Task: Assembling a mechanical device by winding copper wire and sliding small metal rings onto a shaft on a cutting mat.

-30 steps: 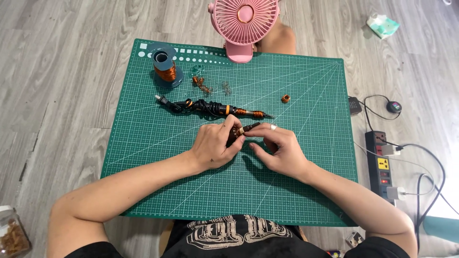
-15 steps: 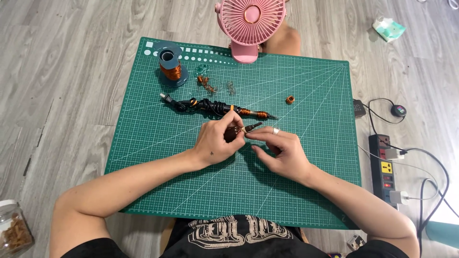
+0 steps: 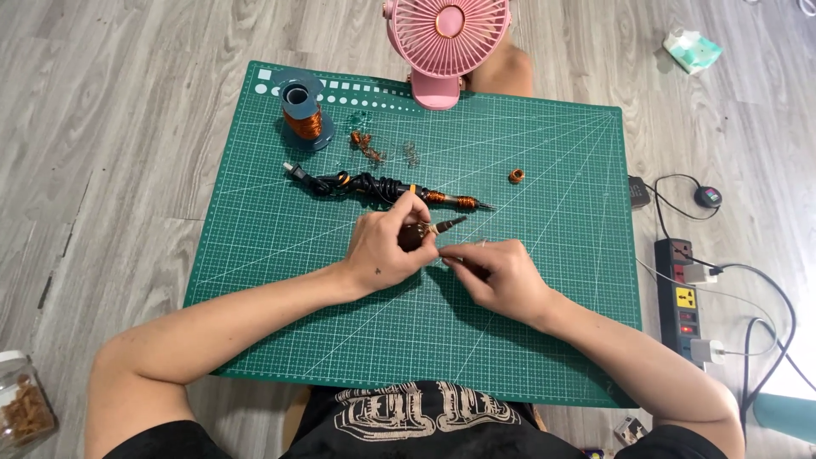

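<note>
Grey wood-look floor (image 3: 110,127) carries one green cutting mat (image 3: 544,340), seen from above by the person seated at its near edge in a black printed shirt. Two bare forearms reach across the mat and meet near its middle. The left hand (image 3: 387,251) is closed around a small dark tool (image 3: 429,229) whose tip pokes out toward the right; the right hand (image 3: 501,272) pinches its fingertips together just beside that tip, though what it grips is too small to make out. Just beyond the hands lies one soldering iron (image 3: 399,191) with a black coiled cord and copper wire wound on its shaft. One small copper coil (image 3: 516,176) sits apart to the right. Farther back, one spool of copper wire (image 3: 302,115) stands upright on the mat, with a scatter of small copper bits (image 3: 367,144) beside it. One pink fan (image 3: 446,38) stands at the far edge. Off the mat to the right lies one power strip (image 3: 684,297) with plugs and cables; at the near left corner, one glass jar (image 3: 21,408).
</note>
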